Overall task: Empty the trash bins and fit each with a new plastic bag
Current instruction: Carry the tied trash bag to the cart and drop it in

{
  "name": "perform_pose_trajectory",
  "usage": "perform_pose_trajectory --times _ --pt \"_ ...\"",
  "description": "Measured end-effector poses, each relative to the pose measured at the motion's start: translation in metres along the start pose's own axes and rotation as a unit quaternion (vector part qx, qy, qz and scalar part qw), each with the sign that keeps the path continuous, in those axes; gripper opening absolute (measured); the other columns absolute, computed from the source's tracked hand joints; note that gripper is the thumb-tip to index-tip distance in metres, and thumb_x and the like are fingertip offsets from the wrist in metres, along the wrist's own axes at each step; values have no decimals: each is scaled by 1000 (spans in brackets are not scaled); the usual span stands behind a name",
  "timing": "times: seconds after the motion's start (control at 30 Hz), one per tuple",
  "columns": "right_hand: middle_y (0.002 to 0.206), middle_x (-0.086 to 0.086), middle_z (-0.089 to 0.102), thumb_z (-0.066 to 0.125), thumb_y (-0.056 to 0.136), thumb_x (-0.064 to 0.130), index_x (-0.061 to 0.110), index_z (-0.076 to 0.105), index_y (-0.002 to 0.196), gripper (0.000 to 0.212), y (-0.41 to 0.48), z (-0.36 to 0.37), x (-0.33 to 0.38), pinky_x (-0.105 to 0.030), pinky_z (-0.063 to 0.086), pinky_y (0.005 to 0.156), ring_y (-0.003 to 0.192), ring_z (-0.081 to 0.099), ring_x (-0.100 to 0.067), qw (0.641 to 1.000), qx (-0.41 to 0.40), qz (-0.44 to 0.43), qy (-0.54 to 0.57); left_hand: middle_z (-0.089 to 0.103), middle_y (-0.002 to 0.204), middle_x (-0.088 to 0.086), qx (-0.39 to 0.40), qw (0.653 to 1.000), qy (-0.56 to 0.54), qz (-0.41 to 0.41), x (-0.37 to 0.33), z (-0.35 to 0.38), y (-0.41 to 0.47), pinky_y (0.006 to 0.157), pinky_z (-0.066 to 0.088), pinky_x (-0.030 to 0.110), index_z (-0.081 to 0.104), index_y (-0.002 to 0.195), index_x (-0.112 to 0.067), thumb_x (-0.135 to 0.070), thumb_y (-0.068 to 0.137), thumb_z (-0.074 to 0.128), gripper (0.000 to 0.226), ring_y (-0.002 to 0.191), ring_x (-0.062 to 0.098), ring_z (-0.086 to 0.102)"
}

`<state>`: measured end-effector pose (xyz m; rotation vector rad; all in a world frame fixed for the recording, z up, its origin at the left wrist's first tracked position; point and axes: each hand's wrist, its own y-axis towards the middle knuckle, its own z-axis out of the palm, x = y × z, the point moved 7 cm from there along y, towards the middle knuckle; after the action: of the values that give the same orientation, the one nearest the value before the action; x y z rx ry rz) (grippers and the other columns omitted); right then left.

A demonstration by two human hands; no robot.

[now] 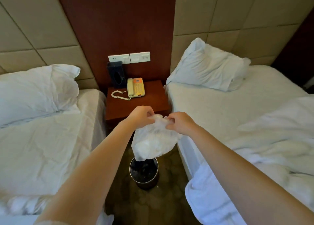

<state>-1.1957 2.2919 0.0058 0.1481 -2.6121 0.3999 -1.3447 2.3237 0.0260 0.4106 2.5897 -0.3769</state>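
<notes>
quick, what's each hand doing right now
Left hand: pinches the top of the plastic bag.
Right hand: pinches the bag's top too, above the bin.

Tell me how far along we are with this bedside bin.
Done: nothing confirmable; the round trash bin looks dark inside, contents unclear. In hand: left hand and right hand pinch the top of a white plastic bag hanging just above the bin. Left: this bag is not fitted over the rim yet.
</notes>
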Motion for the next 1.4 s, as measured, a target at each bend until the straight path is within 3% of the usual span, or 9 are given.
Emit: perform_pose_trajectory --times 0.1,0.2,0.43,0.7,0.83,1.0,1.23,1.33,1.4 --pt "87 3 51 71 85 30 19 63 91 15 -54 -23 -23 -30 39 69 85 49 -19 999 -32 35 5 63 95 1 20 998 20 64 -55 7 -14 77 49 30 65 101 -15 -22 85 67 17 92 18 58" --pt "86 3 53 76 80 32 16 67 105 31 -115 -38 -48 -27 38 68 81 51 -17 990 -95 89 46 66 96 3 37 988 36 147 -106 26 -29 74 45 27 67 103 -11 -23 85 68 22 91 19 59" --pt "70 9 44 85 70 33 19 69 100 37 -322 -32 -102 -19 33 58 62 43 -2 914 -279 242 170 61 84 0 118 926 30 358 -252 103 -118 67 35 22 69 95 -8 -17 82 69 16 79 15 53" --pt "65 5 49 81 76 33 22 67 78 18 -612 -8 -116 -26 36 57 62 46 -10 793 -427 399 173 66 92 8 216 791 37 572 -427 198 -321 66 34 20 68 99 -4 -16 84 69 19 82 19 56" --pt "62 8 44 81 76 34 35 51 61 34 -758 25 -108 -23 35 51 61 44 -10 735 -471 464 154 60 84 2 250 735 41 629 -491 255 -444 65 35 23 67 93 -11 -19 85 68 12 78 16 52" --pt "62 10 45 82 75 33 35 51 60 35 -955 89 -92 -23 35 53 64 47 -14 663 -504 539 132 59 85 -1 281 667 76 686 -561 345 -616 61 35 22 68 98 -13 -24 86 68 17 80 17 54" --pt "55 9 38 78 80 30 30 40 53 47 -1205 175 -64 -24 27 53 56 38 -9 554 -544 622 103 65 90 2 347 573 75 739 -644 433 -862 70 37 20 69 91 -16 -17 83 68 8 87 18 59" --pt "60 11 43 77 80 35 31 46 58 38 -1289 207 -57 -24 29 55 62 42 -11 512 -544 656 110 60 81 -7 390 548 68 737 -672 470 -949 69 43 22 65 85 -22 -14 84 66 8 80 14 58" --pt "69 11 49 77 79 39 25 58 76 24 -1340 227 -60 -23 35 59 72 49 -13 475 -554 671 134 60 82 -6 407 539 59 735 -693 495 -997 70 46 22 67 90 -20 -12 85 64 9 80 12 58"
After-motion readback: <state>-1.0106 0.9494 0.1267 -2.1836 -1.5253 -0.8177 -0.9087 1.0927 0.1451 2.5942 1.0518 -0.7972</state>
